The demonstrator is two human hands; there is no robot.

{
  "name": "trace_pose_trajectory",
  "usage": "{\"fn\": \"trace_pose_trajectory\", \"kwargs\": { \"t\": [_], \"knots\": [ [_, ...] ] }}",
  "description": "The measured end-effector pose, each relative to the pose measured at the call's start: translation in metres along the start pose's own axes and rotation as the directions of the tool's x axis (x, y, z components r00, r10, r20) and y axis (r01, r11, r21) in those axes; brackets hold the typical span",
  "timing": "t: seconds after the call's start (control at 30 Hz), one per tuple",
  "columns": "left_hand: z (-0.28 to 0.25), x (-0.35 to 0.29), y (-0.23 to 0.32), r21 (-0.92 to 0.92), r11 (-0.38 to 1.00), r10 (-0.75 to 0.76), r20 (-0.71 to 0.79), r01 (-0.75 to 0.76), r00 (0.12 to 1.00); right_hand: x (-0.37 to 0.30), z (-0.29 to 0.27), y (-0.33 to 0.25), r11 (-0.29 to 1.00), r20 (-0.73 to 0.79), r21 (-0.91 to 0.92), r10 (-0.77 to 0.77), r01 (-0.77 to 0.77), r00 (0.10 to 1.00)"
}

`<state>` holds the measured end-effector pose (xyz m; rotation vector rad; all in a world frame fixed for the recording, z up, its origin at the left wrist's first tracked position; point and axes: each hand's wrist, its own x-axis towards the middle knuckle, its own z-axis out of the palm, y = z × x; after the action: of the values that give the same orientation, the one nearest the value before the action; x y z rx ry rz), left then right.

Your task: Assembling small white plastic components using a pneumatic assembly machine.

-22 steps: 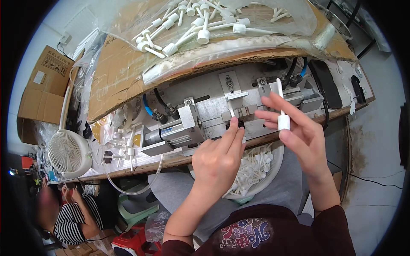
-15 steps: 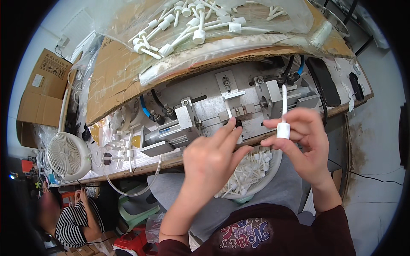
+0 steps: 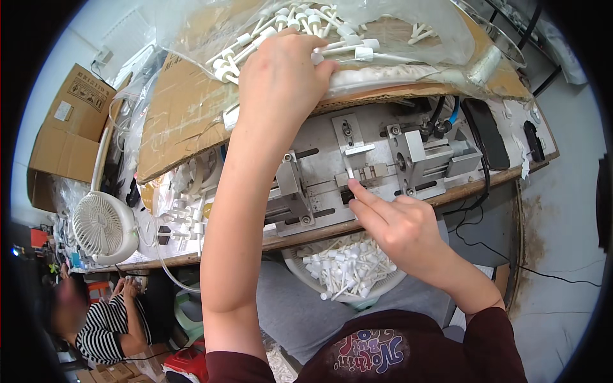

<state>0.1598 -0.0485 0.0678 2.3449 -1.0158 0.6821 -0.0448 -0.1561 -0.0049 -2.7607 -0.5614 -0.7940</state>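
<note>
My left hand reaches over the pile of white screw caps with applicator rods on the cardboard. Its thumb stands apart from the forefinger, while the other fingertips are partly hidden among the caps. My right hand is at the metal bench fixture, index and middle fingers stretched out. The index fingertip touches the lower end of a slim white piece at the fixture's small centre block. Whether a cap is attached beneath is hidden by the fingers. In my lap, a white basket holds many similar capped rods.
Metal cylinder units flank the fixture, with black and blue hoses. The cardboard sheet overhangs it. A black phone lies right; a white fan stands left. Another person in a striped top sits at lower left.
My left hand has moved from the fixture up to the cap pile. My right hand has lowered to the fixture and no longer holds the capped rod.
</note>
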Motion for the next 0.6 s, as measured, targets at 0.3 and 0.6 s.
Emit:
{"fn": "trace_pose_trajectory", "kwargs": {
  "t": [0.3, 0.6],
  "knots": [
    [-0.053, -0.031, 0.02, -0.561, 0.811, -0.247, -0.07, 0.167, 0.967, 0.01, -0.013, 0.002, 1.0, 0.199, 0.002, 0.012, -0.012, 0.98],
    [-0.058, -0.138, 0.061, -0.41, 0.911, 0.0, 0.107, 0.045, 0.994, 0.118, -0.041, 0.108, 0.996, -0.175, 0.084, 0.042, -0.027, 0.984]
  ]
}}
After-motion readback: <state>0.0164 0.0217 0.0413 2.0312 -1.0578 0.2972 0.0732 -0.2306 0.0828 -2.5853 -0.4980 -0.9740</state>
